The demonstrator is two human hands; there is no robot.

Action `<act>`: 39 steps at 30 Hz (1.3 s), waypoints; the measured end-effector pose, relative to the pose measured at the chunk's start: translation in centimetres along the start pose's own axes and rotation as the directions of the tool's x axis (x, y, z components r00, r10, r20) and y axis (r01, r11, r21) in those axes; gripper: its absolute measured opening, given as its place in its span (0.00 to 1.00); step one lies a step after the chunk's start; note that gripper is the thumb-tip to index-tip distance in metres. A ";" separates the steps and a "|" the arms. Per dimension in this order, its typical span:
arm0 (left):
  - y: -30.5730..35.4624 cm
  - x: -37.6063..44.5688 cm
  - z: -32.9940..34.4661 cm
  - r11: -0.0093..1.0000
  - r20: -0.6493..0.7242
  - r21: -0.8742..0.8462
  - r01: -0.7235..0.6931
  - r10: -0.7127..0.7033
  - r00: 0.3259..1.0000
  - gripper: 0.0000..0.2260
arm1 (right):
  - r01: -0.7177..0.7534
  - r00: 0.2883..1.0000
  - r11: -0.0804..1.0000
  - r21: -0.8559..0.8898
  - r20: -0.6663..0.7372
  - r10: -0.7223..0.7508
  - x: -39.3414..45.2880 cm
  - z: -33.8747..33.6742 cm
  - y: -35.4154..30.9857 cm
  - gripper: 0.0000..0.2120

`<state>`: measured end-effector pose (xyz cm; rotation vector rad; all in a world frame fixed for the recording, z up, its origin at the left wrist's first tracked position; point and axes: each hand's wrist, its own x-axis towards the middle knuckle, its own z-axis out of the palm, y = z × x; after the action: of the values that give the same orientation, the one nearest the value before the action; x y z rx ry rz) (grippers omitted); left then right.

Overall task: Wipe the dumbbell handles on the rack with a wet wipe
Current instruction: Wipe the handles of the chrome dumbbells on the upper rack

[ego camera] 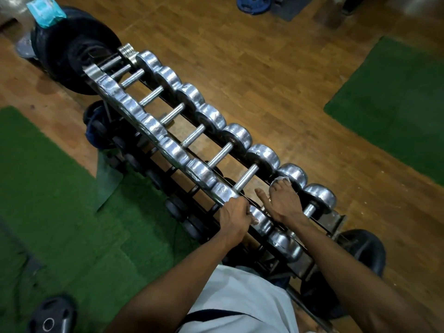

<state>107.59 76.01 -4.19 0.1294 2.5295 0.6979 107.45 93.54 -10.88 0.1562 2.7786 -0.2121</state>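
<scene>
A black rack [335, 218] carries a long row of chrome dumbbells running from the far left to the near right. My right hand [282, 200] lies over the handle of the second dumbbell from the near end, with a white wet wipe [280, 179] showing under its fingertips. That handle is hidden by the hand. My left hand [234, 216] grips the near chrome head [260, 218] of the same dumbbell. The bare handle [246, 177] of the neighbouring dumbbell lies just left of my right thumb.
A blue wet-wipe pack [45, 10] sits on black weight plates [72, 49] at the rack's far end. Green mats [48, 188] [396, 104] lie on the wooden floor on both sides. More plates lean at the rack's near end [365, 248] and lower left [51, 316].
</scene>
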 end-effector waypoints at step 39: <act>-1.1 0.9 1.1 0.999 -0.016 0.008 -0.036 0.036 0.999 0.13 | -0.215 0.662 -0.380 0.900 0.421 0.621 1.0 0.1 -2.2 0.25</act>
<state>107.38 75.75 -6.00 0.1727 2.5508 0.7057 106.28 91.46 -11.05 1.7817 1.5488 -2.2296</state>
